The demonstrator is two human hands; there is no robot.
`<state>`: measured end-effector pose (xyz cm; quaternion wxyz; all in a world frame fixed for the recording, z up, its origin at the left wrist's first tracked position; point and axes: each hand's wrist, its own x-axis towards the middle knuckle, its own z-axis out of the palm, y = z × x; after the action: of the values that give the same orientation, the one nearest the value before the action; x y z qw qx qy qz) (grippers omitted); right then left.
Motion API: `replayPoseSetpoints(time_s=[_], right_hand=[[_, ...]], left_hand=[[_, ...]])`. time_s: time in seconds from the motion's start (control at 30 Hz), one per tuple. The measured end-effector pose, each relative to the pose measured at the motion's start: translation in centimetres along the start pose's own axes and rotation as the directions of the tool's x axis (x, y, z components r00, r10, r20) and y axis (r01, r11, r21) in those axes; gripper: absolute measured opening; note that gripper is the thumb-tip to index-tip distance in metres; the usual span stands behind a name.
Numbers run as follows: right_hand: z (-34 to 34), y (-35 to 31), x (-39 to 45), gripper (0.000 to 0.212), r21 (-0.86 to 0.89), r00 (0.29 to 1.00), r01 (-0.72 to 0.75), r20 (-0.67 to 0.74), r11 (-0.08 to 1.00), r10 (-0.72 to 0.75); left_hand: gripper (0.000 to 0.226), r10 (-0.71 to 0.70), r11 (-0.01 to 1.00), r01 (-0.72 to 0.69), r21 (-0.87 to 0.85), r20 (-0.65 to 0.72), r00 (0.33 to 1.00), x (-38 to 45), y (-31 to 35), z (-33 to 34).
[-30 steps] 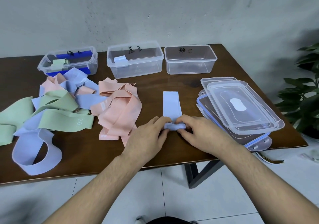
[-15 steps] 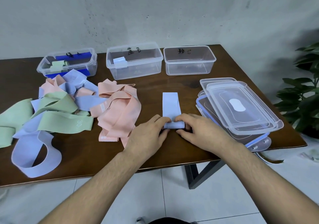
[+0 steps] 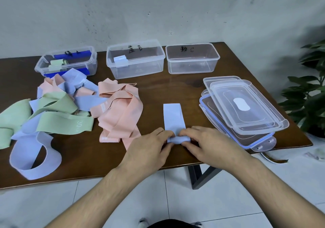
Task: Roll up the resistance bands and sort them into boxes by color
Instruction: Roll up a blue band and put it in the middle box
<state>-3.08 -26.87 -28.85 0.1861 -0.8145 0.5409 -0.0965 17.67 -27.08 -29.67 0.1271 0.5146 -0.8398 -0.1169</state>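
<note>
A light blue band [image 3: 173, 116] lies flat on the brown table [image 3: 172, 89], its near end wound into a small roll [image 3: 178, 139]. My left hand [image 3: 149, 148] pinches the roll's left end and my right hand [image 3: 209, 144] pinches its right end. Three clear boxes stand at the back: box A [image 3: 67, 64] holds rolled green bands, box B [image 3: 135, 59] holds a rolled blue band [image 3: 120, 60], box C [image 3: 192, 58] holds nothing. Loose pink bands [image 3: 121, 111], green bands [image 3: 52, 115] and blue bands [image 3: 33, 155] are heaped on the left.
Stacked clear lids [image 3: 242, 108] sit on the right part of the table, close to my right hand. A potted plant [image 3: 309, 94] stands beyond the table's right edge. The near table edge runs just under my wrists, with white floor tiles below.
The roll has grown a little and moved slightly away from me along the band; the flat part is shorter. Both hands keep their hold.
</note>
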Motion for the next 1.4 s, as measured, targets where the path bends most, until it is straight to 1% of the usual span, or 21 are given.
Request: replayPoseSetpoints(time_s=[0.17,0.27,0.33,0.43,0.5,0.57,0.67,0.8,0.93,1.07,1.2,1.4], right_hand=[[0.1,-0.1,0.1,0.025,0.025,1.0,-0.02,0.023,0.999,0.019],[0.1,0.0,0.3,0.028,0.037,0.999,-0.04,0.031,0.999,0.039],[-0.1,0.0,0.3,0.03,0.041,0.998,-0.046,0.034,0.998,0.044],[-0.1,-0.1,0.2,0.033,0.025,0.999,-0.025,-0.03,0.999,0.026],[-0.1,-0.3,0.2,0.028,0.019,0.998,-0.009,-0.056,1.0,0.01],[-0.2,-0.3,0.3,0.02,0.008,0.999,-0.017,-0.04,1.0,0.017],[-0.2,-0.1,0.5,0.017,0.055,0.998,-0.051,-0.036,0.997,0.053],[-0.2,-0.1,0.8,0.019,0.084,0.997,-0.078,-0.023,0.993,0.08],[-0.3,-0.2,1.0,0.024,0.087,0.996,-0.086,0.001,0.993,0.086],[-0.4,-0.2,1.1,0.032,0.06,0.998,-0.057,-0.038,0.997,0.059],[-0.1,0.1,1.3,0.024,0.043,0.997,-0.057,-0.042,0.997,0.059],[-0.3,0.3,1.9,0.021,0.072,0.996,-0.085,-0.022,0.994,0.087]], left_hand=[[0.031,-0.037,0.996,0.036,-0.079,-0.02,0.999,-0.2,0.1,0.1],[0.025,-0.033,0.993,0.029,-0.113,-0.035,0.999,-0.3,0.1,0.0],[0.023,-0.055,0.989,0.05,-0.142,-0.032,0.998,-0.2,0.0,0.0],[0.024,-0.082,0.983,0.083,-0.162,0.008,0.997,0.3,-0.2,-0.1],[0.025,-0.087,0.98,0.092,-0.174,0.035,0.996,0.7,-0.3,-0.3],[0.025,-0.099,0.977,0.107,-0.185,0.053,0.994,0.9,-0.3,-0.4],[0.027,-0.088,0.98,0.091,-0.176,0.022,0.996,0.7,-0.2,-0.3],[0.03,-0.052,0.993,0.049,-0.108,-0.025,0.998,0.0,0.1,0.0],[0.027,-0.071,0.99,0.065,-0.125,-0.04,0.997,0.4,-0.1,0.1],[0.027,-0.106,0.984,0.104,-0.143,-0.007,0.994,1.0,-0.2,-0.1],[0.029,-0.119,0.982,0.121,-0.143,0.02,0.993,1.3,-0.1,-0.3],[0.032,-0.083,0.994,0.08,-0.068,-0.04,0.996,1.0,0.2,-0.3]])
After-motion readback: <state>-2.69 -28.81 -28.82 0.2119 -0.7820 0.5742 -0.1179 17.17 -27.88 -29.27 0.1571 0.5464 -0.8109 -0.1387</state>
